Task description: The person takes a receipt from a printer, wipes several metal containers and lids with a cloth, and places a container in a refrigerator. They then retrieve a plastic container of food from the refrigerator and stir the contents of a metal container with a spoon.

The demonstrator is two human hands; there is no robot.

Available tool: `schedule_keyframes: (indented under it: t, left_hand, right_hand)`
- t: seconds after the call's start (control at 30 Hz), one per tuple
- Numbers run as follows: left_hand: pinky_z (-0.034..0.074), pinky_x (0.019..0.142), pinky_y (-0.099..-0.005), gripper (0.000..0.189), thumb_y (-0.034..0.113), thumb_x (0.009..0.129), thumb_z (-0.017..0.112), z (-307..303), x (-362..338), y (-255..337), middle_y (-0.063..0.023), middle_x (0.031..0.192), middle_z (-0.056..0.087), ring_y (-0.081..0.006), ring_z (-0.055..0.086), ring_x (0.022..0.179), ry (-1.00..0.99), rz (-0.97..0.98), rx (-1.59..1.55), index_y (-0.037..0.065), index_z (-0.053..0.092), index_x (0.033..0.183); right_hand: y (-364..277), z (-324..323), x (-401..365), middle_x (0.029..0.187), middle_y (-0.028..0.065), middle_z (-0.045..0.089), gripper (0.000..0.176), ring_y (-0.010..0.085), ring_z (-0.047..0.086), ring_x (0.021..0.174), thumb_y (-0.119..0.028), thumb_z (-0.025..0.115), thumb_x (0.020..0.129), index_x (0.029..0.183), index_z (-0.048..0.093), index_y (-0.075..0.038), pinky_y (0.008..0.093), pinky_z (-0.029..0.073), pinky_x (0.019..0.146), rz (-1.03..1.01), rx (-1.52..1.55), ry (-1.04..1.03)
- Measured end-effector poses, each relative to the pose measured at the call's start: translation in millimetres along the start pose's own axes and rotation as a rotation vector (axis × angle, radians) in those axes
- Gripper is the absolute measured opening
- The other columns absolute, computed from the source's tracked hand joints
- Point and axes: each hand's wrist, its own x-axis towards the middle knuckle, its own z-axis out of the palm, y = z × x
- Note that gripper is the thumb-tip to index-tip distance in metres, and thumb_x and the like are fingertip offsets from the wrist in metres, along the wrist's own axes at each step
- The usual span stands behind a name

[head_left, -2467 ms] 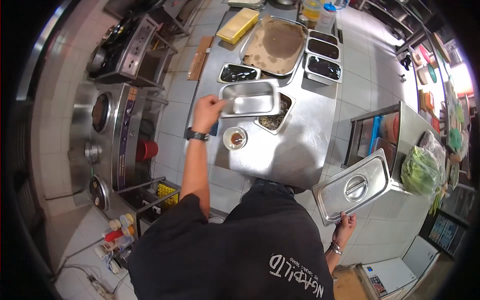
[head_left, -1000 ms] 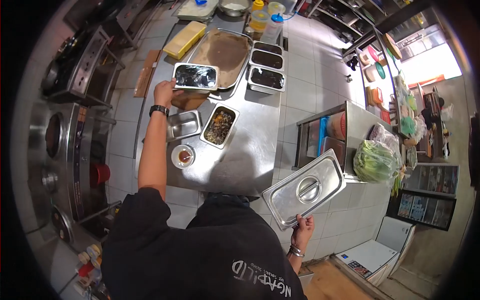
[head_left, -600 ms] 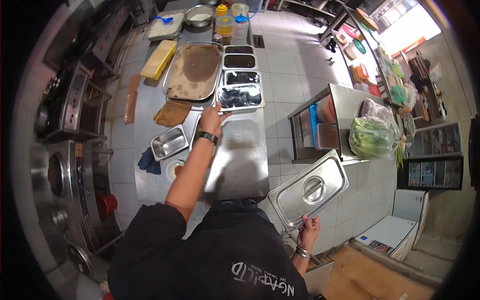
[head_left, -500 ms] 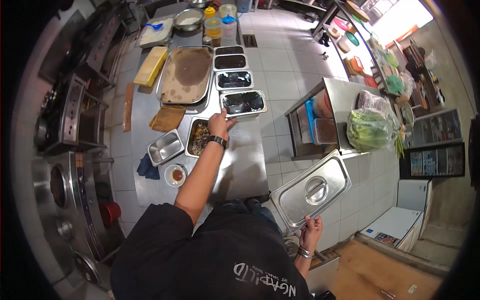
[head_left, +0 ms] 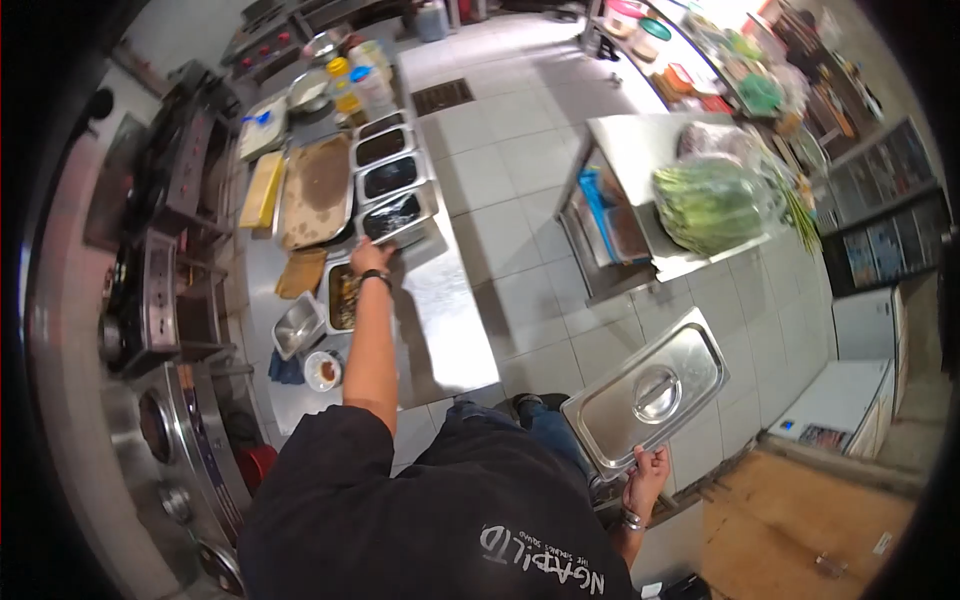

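My left hand [head_left: 370, 257] is closed on the near rim of a rectangular steel food pan [head_left: 428, 203] holding dark, glossy liquid. The pan sits a little askew at the near end of a row of similar pans. Just below that hand, partly hidden by my wrist, is a pan of chopped brown food [head_left: 345, 300]. Out to the right, my right hand [head_left: 650, 468] pinches the edge of a steel pan lid [head_left: 625, 400]. The lid is held tilted over the floor, its recessed handle facing up.
On the steel table [head_left: 440, 330] are an empty steel pan [head_left: 298, 327], a white cup of brown sauce [head_left: 322, 371], a brown cloth [head_left: 300, 274] and a paper-lined tray [head_left: 315, 190]. Bagged green vegetables [head_left: 705, 205] lie on a side table [head_left: 625, 140]. Stoves line the left.
The view has swung right, so the table appears farther left. My left hand keeps to the dark-liquid pan, which now sits more askew. The lid stays in my right hand.
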Motion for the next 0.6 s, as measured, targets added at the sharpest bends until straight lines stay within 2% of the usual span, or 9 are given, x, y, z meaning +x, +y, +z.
schedule_keyframes:
  t: [0.07,0.1,0.17,0.23,0.3,0.37,0.47,0.53,0.6]
  left_hand:
    - [0.052,0.079,-0.0437,0.052,0.045,0.075,0.075,-16,-18,14,-0.0159,0.103,0.067,-0.033,0.065,0.094,0.111,0.118,0.233,0.006,0.057,0.105]
    - [0.052,0.078,-0.0444,0.05,0.044,0.078,0.073,5,10,-1,-0.0147,0.104,0.068,-0.0329,0.066,0.093,0.046,0.009,0.055,0.005,0.059,0.105]
    - [0.052,0.076,-0.0451,0.049,0.044,0.08,0.07,38,62,-38,-0.0151,0.101,0.069,-0.0329,0.067,0.09,-0.008,0.191,0.212,0.003,0.06,0.105]
    - [0.059,0.077,-0.0454,0.042,0.025,0.095,0.054,43,65,-27,-0.0233,0.112,0.055,-0.0362,0.06,0.094,0.099,-0.506,-1.568,-0.012,0.049,0.114]
    - [0.063,0.07,-0.0476,0.047,0.019,0.089,0.061,13,56,-8,-0.0237,0.12,0.049,-0.0379,0.058,0.097,0.233,-0.542,-1.474,-0.013,0.043,0.118]
    - [0.059,0.079,-0.0483,0.039,0.017,0.092,0.055,-12,8,35,-0.0219,0.121,0.051,-0.0369,0.059,0.1,0.226,-0.537,-1.479,-0.011,0.047,0.117]
    - [0.054,0.079,-0.0546,0.056,0.029,0.089,0.061,-4,-12,64,-0.0193,0.128,0.048,-0.0377,0.056,0.105,0.196,-0.45,-1.362,-0.002,0.039,0.13]
    - [0.052,0.081,-0.0539,0.069,0.034,0.087,0.062,5,-38,104,-0.0197,0.128,0.048,-0.0378,0.057,0.103,0.274,-0.564,-1.183,0.001,0.028,0.137]
    - [0.051,0.084,-0.0437,0.08,0.033,0.084,0.068,-8,-140,184,-0.0237,0.125,0.051,-0.0355,0.058,0.104,0.246,-0.358,-1.138,0.001,0.022,0.142]
  right_hand:
    - [-2,-34,16,0.07,-0.0081,0.053,0.016,-0.0008,0.046,0.055,-0.003,0.064,0.084,0.091,0.053,-0.013,0.0148,0.034,0.043,-0.027,-0.003,-0.012]
    - [-13,-39,21,0.068,-0.0093,0.051,0.018,-0.0007,0.046,0.055,-0.004,0.067,0.083,0.088,0.052,-0.014,0.015,0.035,0.045,-0.007,-0.044,0.022]
    - [-32,-60,33,0.068,-0.009,0.05,0.021,-0.0009,0.044,0.055,-0.002,0.067,0.082,0.085,0.049,-0.013,0.0158,0.033,0.044,0.001,-0.053,0.051]
    - [-50,-64,47,0.071,-0.0075,0.054,0.02,-0.0008,0.043,0.055,0.0,0.067,0.082,0.082,0.05,-0.011,0.0163,0.031,0.045,0.027,-0.085,0.027]
    - [-56,-88,60,0.074,-0.0068,0.057,0.016,-0.0003,0.046,0.057,-0.002,0.066,0.083,0.086,0.052,-0.011,0.0158,0.033,0.045,0.004,-0.053,0.021]
    - [-56,-118,74,0.079,-0.0045,0.062,0.013,0.0004,0.051,0.06,-0.003,0.064,0.084,0.089,0.055,-0.011,0.0152,0.035,0.045,-0.013,-0.011,0.005]
    - [-76,-127,90,0.079,-0.004,0.062,0.013,0.0007,0.052,0.061,-0.003,0.064,0.084,0.088,0.055,-0.011,0.0151,0.035,0.046,-0.015,-0.002,0.083]
    - [-76,-147,105,0.079,-0.0033,0.062,0.012,0.0016,0.053,0.061,-0.003,0.064,0.084,0.087,0.055,-0.01,0.0161,0.037,0.045,-0.03,0.045,0.094]
    - [-89,-158,117,0.077,-0.0024,0.062,0.013,0.0029,0.051,0.061,-0.002,0.066,0.082,0.089,0.057,-0.008,0.0187,0.037,0.05,0.014,0.115,0.151]
